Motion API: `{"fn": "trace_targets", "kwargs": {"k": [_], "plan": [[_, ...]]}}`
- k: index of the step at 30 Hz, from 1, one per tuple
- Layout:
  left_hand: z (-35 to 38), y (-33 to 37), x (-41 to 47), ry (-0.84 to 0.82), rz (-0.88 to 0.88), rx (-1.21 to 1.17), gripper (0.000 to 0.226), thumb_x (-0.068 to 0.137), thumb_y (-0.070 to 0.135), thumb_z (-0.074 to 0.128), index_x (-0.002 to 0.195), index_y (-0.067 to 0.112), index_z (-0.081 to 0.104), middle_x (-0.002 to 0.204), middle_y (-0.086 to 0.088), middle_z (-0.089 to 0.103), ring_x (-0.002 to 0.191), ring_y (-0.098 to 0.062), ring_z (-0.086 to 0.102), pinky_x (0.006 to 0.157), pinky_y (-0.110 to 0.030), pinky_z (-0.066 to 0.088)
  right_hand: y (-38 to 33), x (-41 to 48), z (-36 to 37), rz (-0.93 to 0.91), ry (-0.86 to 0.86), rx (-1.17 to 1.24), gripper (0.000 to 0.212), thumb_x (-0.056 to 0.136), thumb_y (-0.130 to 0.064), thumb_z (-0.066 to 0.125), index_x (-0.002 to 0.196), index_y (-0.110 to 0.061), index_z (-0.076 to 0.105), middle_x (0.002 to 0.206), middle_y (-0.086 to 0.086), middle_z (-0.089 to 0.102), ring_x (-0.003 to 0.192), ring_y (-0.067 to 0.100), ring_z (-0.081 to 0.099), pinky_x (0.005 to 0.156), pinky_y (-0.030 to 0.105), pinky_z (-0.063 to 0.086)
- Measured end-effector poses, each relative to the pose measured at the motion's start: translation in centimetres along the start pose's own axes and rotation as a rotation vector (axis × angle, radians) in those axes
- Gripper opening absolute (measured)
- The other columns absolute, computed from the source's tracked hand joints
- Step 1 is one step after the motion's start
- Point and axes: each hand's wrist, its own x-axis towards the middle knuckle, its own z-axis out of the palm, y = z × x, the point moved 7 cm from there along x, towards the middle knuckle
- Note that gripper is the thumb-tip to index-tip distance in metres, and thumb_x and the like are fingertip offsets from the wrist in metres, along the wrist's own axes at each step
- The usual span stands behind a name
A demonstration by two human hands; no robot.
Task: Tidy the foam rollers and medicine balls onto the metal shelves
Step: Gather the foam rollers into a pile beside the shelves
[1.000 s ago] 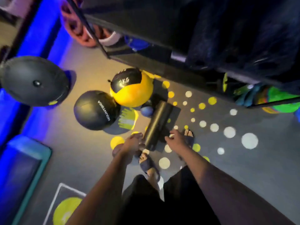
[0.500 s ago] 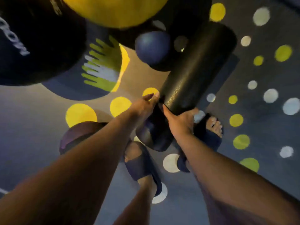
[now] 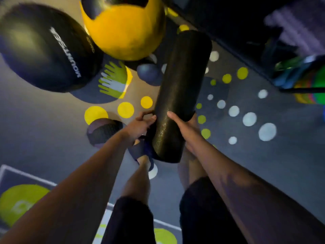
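Gripped by the left hand (image 3: 140, 124) and right hand (image 3: 183, 131), the foam roller (image 3: 179, 85) is now being lifted off the floor, ready for the metal shelves (image 3: 246, 41) at 1 o'clock.

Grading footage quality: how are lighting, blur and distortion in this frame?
Head view: dim, bluish light, the metal shelves nearly black. Head view: motion blur smears the black medicine ball and yellow ball; the foam roller, left hand and right hand look sharper. Head view: wide-angle stretch enlarges things near the edges.
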Motion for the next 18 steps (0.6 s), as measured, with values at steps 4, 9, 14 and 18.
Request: {"fn": "trace_targets", "kwargs": {"k": [4,9,14,18], "plan": [[2.5,11.2,-17.1,0.021,0.248,-0.011,0.03,0.099,0.033,0.065,0.127,0.025,0.056,0.095,-0.007,0.068,0.067,-0.011,0.064,0.052,-0.021,0.047,-12.8,-13.1,-7.4,-0.142,-0.043,0.125,0.103,0.045,-0.068,0.089,0.133,-0.03,0.049,0.125,-0.011,0.067,0.113,0.01,0.066,0.092,0.032,0.056],[10.4,20.4,-30.7,-0.065,0.457,0.026,0.051,0.091,0.031,0.074,0.135,0.028,0.047,0.107,0.001,0.069,0.073,0.003,0.069,0.057,-0.019,0.053,-22.0,-25.9,-18.1,-0.246,-0.089,0.317,0.045,0.082,-0.038,0.082,0.118,-0.032,0.055,0.116,-0.007,0.074,0.095,0.002,0.071,0.079,0.019,0.055],[20.1,27.3,-36.9,-0.212,0.599,0.145,0.097,0.066,0.046,0.095,0.148,0.028,0.045,0.128,-0.002,0.071,0.114,-0.021,0.071,0.103,-0.044,0.054,-25.1,-28.8,-28.3,-0.344,0.033,0.537,0.089,0.054,-0.069,0.089,0.13,-0.035,0.057,0.115,-0.009,0.074,0.105,0.014,0.072,0.097,0.038,0.056],[27.6,31.6,-38.9,-0.251,0.693,0.202,0.06,0.078,0.04,0.088,0.133,0.033,0.064,0.125,0.005,0.073,0.116,-0.017,0.07,0.104,-0.038,0.051,-27.5,-28.2,-36.1,-0.404,0.041,0.61,0.091,0.057,-0.072,0.086,0.132,-0.029,0.058,0.119,-0.005,0.074,0.105,0.016,0.072,0.097,0.041,0.057]]}}
